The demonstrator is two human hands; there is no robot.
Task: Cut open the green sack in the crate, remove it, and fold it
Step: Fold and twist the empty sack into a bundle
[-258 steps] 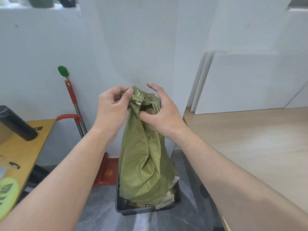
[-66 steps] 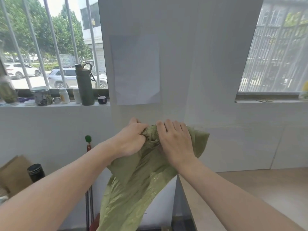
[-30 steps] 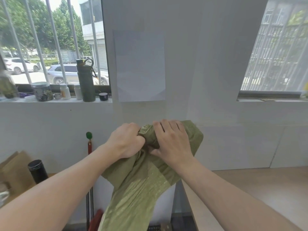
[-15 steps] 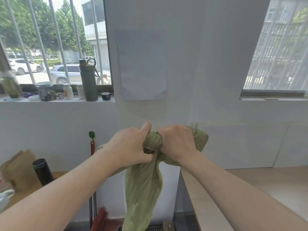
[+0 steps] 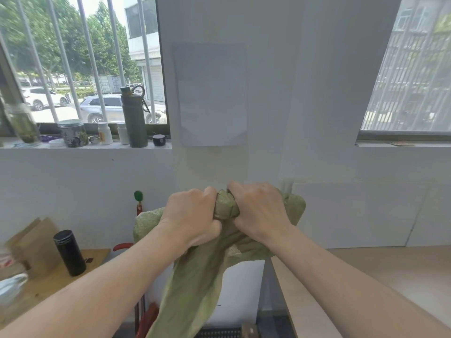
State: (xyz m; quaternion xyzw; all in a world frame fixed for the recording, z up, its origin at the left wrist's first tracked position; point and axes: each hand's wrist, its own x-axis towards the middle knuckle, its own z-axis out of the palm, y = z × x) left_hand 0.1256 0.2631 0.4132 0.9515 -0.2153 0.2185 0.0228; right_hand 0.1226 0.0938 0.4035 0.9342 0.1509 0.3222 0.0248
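Observation:
The green sack (image 5: 195, 286) is held up in front of the white wall at chest height. Its top is bunched into a thick roll between my fists. My left hand (image 5: 191, 215) grips the roll from the left, my right hand (image 5: 258, 211) grips it from the right, knuckles up. A loose flap sticks out on each side of my hands. The rest hangs down as a narrow twisted tail toward the dark crate (image 5: 219, 333), of which only a sliver of the rim shows at the bottom edge.
A light wooden tabletop (image 5: 380, 276) stretches along the right. At the left, a yellow table (image 5: 48, 281) carries a black flask (image 5: 70, 252) and a cardboard piece. A red-handled trolley (image 5: 138, 215) stands by the wall. Bottles and jars line the window sill (image 5: 85, 145).
Since a second ago my hands have closed tighter on the bunched top and the hanging cloth has narrowed and twisted. The sack has stayed at about the same height.

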